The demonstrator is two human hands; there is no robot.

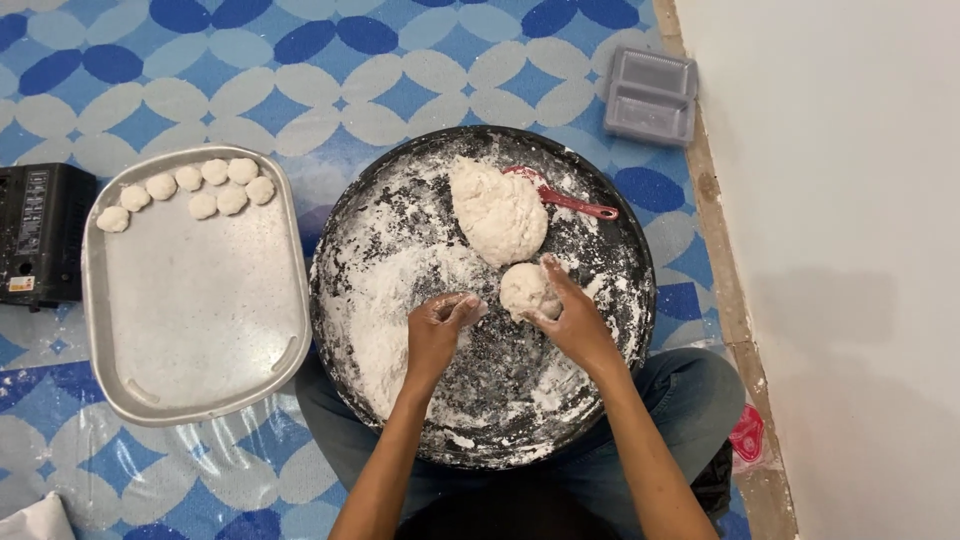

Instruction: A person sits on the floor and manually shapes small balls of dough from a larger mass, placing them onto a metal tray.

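Note:
A round black pan (pixel 620 230) dusted with white flour rests on my lap. A large lump of dough (pixel 497 210) lies at its far side, with a red spoon (pixel 575 203) beside it. My right hand (pixel 572 318) grips a small dough piece (pixel 524 287) just below the lump. My left hand (pixel 438 328) is next to it, floury fingers curled together, holding nothing I can see. A silver tray (pixel 200 320) to the left carries several small dough balls (pixel 190 188) along its far edge.
A black appliance (pixel 40 232) sits at the left edge beside the tray. A grey plastic container (pixel 650 96) lies at the far right by the white wall (pixel 850 250). A blue and white patterned mat (pixel 300 70) covers the floor. A pink wrapper (pixel 747 435) lies near my right knee.

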